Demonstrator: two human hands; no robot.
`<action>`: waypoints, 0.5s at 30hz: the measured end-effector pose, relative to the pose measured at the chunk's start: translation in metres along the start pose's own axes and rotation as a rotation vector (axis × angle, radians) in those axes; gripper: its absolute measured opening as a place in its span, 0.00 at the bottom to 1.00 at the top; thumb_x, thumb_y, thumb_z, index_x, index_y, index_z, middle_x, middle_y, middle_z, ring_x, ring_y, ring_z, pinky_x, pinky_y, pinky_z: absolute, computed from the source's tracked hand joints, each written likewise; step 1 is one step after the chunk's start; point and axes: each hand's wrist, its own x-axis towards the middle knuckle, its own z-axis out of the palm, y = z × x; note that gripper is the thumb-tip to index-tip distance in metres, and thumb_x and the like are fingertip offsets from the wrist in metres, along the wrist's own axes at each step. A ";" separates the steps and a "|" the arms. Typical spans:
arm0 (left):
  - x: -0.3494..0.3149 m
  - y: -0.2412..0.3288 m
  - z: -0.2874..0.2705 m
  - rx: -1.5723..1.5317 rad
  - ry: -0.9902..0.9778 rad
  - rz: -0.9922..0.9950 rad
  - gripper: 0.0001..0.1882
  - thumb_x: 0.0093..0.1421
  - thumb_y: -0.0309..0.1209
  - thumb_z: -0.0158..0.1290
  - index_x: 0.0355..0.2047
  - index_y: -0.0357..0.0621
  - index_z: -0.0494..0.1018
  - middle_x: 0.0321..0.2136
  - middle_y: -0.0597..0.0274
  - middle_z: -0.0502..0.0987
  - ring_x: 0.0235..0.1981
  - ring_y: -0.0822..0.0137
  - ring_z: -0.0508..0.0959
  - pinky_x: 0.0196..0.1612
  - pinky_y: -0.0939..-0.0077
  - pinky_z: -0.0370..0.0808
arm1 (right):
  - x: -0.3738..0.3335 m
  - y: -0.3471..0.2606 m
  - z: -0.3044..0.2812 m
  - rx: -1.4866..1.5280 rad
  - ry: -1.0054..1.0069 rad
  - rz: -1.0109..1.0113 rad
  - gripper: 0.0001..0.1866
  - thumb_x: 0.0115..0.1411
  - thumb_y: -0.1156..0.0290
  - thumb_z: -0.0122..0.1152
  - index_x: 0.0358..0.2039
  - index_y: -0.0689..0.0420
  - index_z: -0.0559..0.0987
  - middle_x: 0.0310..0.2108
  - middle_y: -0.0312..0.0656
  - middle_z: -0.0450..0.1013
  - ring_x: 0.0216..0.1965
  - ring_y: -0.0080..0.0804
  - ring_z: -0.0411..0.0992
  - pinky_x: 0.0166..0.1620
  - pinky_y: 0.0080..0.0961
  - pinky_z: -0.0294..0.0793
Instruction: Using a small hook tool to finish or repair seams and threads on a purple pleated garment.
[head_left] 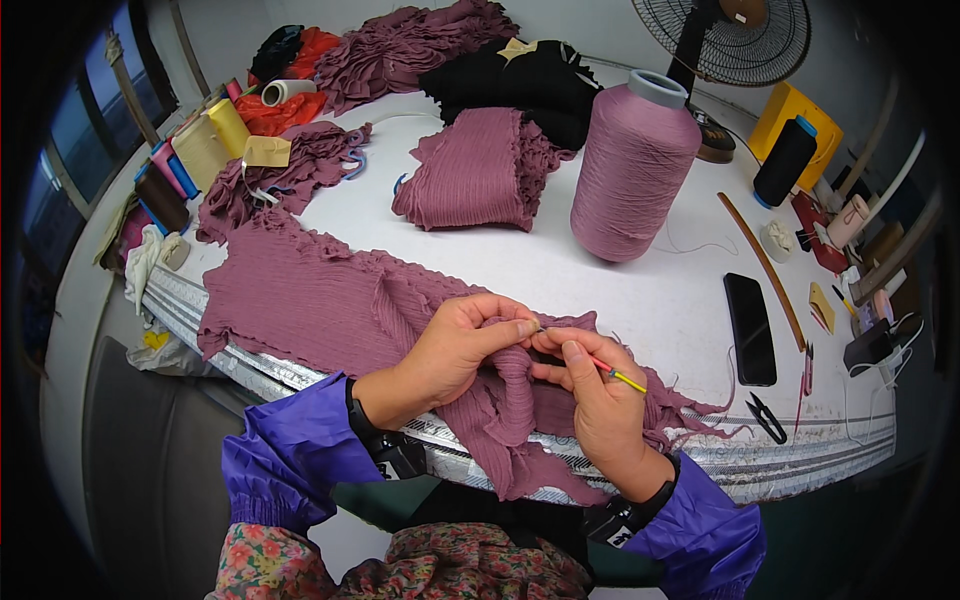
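A mauve ribbed knit piece (300,290) lies across the near part of the table, its lower end hanging over the front edge. My left hand (450,345) is closed, pinching a gathered edge of this knit between thumb and fingers. Close against it, my right hand (605,410) grips a slim hand tool with a yellow and red handle (627,380), perhaps a hook. Its tip meets the fabric at the left fingertips, too small to make out. A bunched fold of the knit (515,390) hangs between both hands.
Behind the hands stand a large mauve yarn cone (635,170) and a folded mauve knit stack (480,175). To the right lie a black phone (750,330), thread snips (768,418) and a curved wooden strip (762,270). Several thread cones (228,125) line the left; a fan (720,40) stands behind.
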 end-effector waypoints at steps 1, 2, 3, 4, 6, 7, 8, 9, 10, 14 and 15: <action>0.000 0.000 0.000 0.001 0.000 -0.001 0.04 0.53 0.24 0.49 0.30 0.36 0.70 0.28 0.63 0.73 0.31 0.75 0.72 0.37 0.84 0.67 | 0.000 0.000 0.000 0.002 0.000 -0.002 0.10 0.59 0.75 0.42 0.38 0.66 0.69 0.37 0.47 0.69 0.40 0.32 0.69 0.41 0.27 0.72; 0.000 0.000 0.000 0.000 0.000 -0.001 0.04 0.53 0.24 0.49 0.30 0.36 0.70 0.28 0.63 0.73 0.31 0.75 0.72 0.37 0.84 0.67 | 0.000 0.000 0.000 0.003 -0.001 -0.004 0.10 0.59 0.74 0.41 0.39 0.66 0.69 0.37 0.47 0.69 0.40 0.32 0.69 0.41 0.27 0.72; 0.000 0.000 0.000 0.000 0.000 -0.001 0.04 0.53 0.24 0.49 0.30 0.36 0.70 0.28 0.63 0.73 0.31 0.75 0.72 0.37 0.84 0.67 | 0.000 0.000 0.000 0.003 -0.001 -0.003 0.10 0.59 0.74 0.41 0.39 0.66 0.69 0.37 0.47 0.69 0.40 0.32 0.69 0.41 0.27 0.72; 0.000 0.000 0.000 -0.001 -0.001 -0.001 0.04 0.53 0.24 0.49 0.30 0.36 0.70 0.28 0.63 0.73 0.31 0.75 0.72 0.37 0.84 0.67 | 0.000 0.000 0.001 0.024 0.015 -0.002 0.11 0.59 0.74 0.43 0.38 0.66 0.70 0.36 0.45 0.69 0.39 0.29 0.69 0.40 0.24 0.72; 0.000 0.001 0.001 -0.003 -0.002 -0.002 0.05 0.53 0.24 0.49 0.30 0.36 0.70 0.28 0.63 0.73 0.31 0.75 0.72 0.38 0.84 0.67 | 0.000 0.000 0.001 0.044 0.031 -0.001 0.11 0.59 0.73 0.44 0.38 0.66 0.71 0.35 0.44 0.70 0.38 0.26 0.69 0.40 0.22 0.72; 0.000 0.001 0.001 -0.004 -0.003 -0.003 0.05 0.53 0.24 0.49 0.30 0.36 0.70 0.28 0.63 0.73 0.31 0.75 0.72 0.38 0.84 0.67 | 0.000 -0.001 0.001 0.046 0.034 0.003 0.11 0.59 0.73 0.44 0.38 0.66 0.71 0.35 0.44 0.70 0.38 0.26 0.69 0.40 0.22 0.72; 0.000 0.001 0.001 -0.005 -0.004 -0.003 0.05 0.53 0.24 0.49 0.30 0.36 0.70 0.28 0.63 0.73 0.31 0.75 0.72 0.38 0.84 0.67 | 0.000 -0.001 0.001 0.048 0.036 0.008 0.11 0.59 0.73 0.44 0.38 0.66 0.71 0.35 0.44 0.70 0.38 0.26 0.69 0.40 0.22 0.72; 0.000 0.001 0.001 -0.002 -0.007 -0.001 0.05 0.53 0.24 0.49 0.30 0.36 0.70 0.28 0.63 0.73 0.31 0.75 0.72 0.38 0.85 0.67 | 0.000 -0.001 0.001 0.048 0.036 0.008 0.11 0.59 0.73 0.44 0.38 0.66 0.71 0.35 0.44 0.70 0.38 0.26 0.69 0.40 0.22 0.72; 0.000 0.001 0.001 0.001 -0.010 0.002 0.05 0.53 0.24 0.49 0.30 0.36 0.70 0.28 0.63 0.73 0.31 0.76 0.72 0.37 0.85 0.67 | 0.001 -0.001 0.001 0.052 0.035 0.010 0.11 0.59 0.73 0.43 0.37 0.66 0.71 0.35 0.44 0.70 0.38 0.26 0.69 0.40 0.22 0.72; 0.000 0.001 0.000 0.003 -0.010 -0.006 0.05 0.53 0.24 0.49 0.30 0.36 0.70 0.28 0.64 0.73 0.31 0.76 0.71 0.37 0.85 0.67 | 0.002 -0.003 0.002 0.090 0.032 0.046 0.11 0.60 0.72 0.43 0.37 0.67 0.70 0.35 0.45 0.70 0.38 0.27 0.69 0.40 0.23 0.72; 0.000 0.001 0.000 -0.002 -0.008 -0.011 0.05 0.53 0.24 0.49 0.30 0.36 0.70 0.28 0.64 0.73 0.31 0.76 0.71 0.37 0.85 0.67 | 0.002 -0.003 0.001 0.089 0.032 0.046 0.11 0.60 0.72 0.43 0.37 0.67 0.70 0.35 0.45 0.70 0.38 0.27 0.69 0.40 0.23 0.72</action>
